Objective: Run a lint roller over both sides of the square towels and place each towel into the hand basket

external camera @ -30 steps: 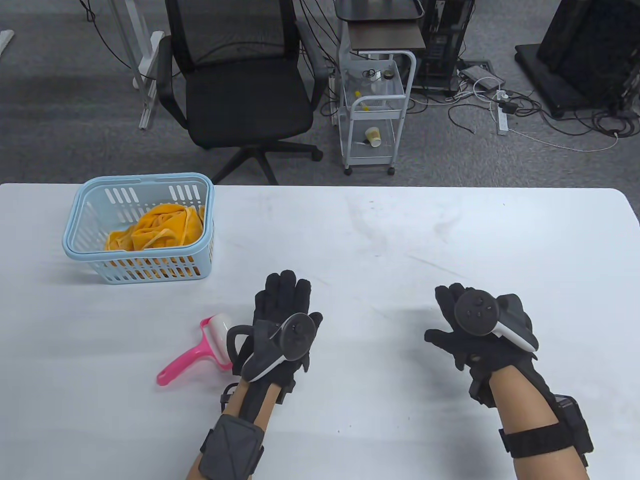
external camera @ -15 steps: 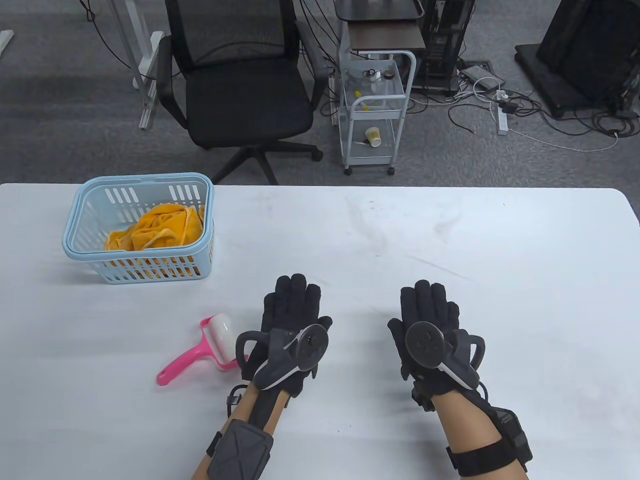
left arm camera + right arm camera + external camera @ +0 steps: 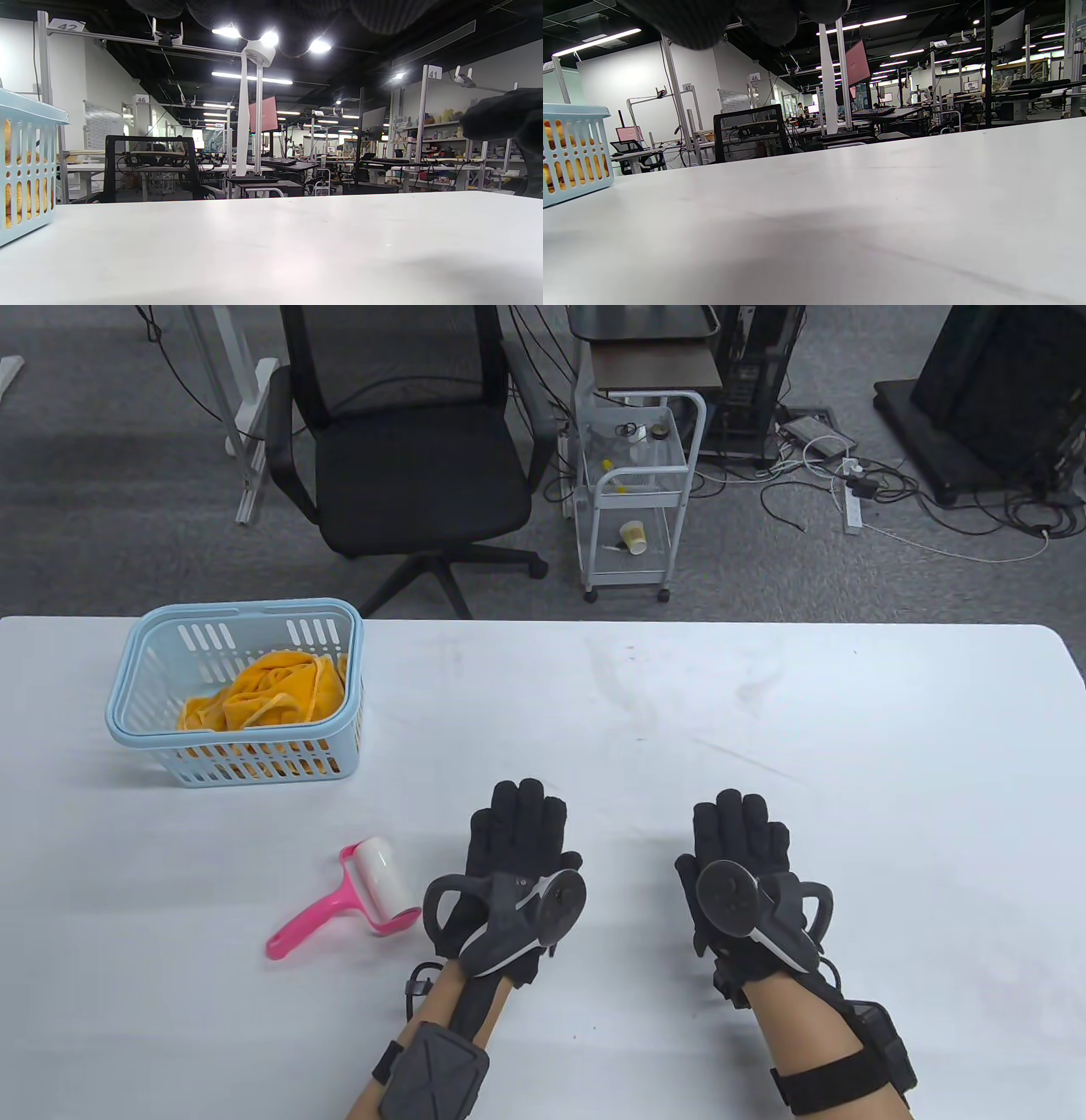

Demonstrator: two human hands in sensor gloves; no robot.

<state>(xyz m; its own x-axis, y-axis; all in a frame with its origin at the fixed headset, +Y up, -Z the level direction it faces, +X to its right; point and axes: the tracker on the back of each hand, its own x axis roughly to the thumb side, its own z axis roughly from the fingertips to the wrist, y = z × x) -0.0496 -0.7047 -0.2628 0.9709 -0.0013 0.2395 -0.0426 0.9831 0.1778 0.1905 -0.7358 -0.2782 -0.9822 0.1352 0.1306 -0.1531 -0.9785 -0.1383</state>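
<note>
Left hand: your left hand (image 3: 519, 857) lies palm down at the near middle of the white table (image 3: 764, 729), fingers straight and together, holding nothing; a tracker is strapped to its back.
Right hand: your right hand (image 3: 740, 857) lies flat beside it, a clear gap between the 2, fingers stretched forward, holding nothing.
Lint roller: the pink lint roller (image 3: 348, 899) lies on the table just left of your left hand, apart from it, white roll toward the basket, handle pointing to the near left.
Hand basket: the light blue hand basket (image 3: 237, 695) stands upright at the far left of the table, well apart from both hands; its slotted wall shows at the left edge of the left wrist view (image 3: 25, 169) and of the right wrist view (image 3: 575, 152).
Towels: crumpled orange towels (image 3: 271, 687) lie inside the basket, orange showing through the slots; how many there are you cannot tell.
Wrist views: gloved fingers (image 3: 297, 21) hang dark along the top edge of each, with bare table below.
Behind the table: 1 black office chair (image 3: 407, 449) and 1 white wire trolley (image 3: 636, 492) stand on grey carpet, cables trailing at the right.
</note>
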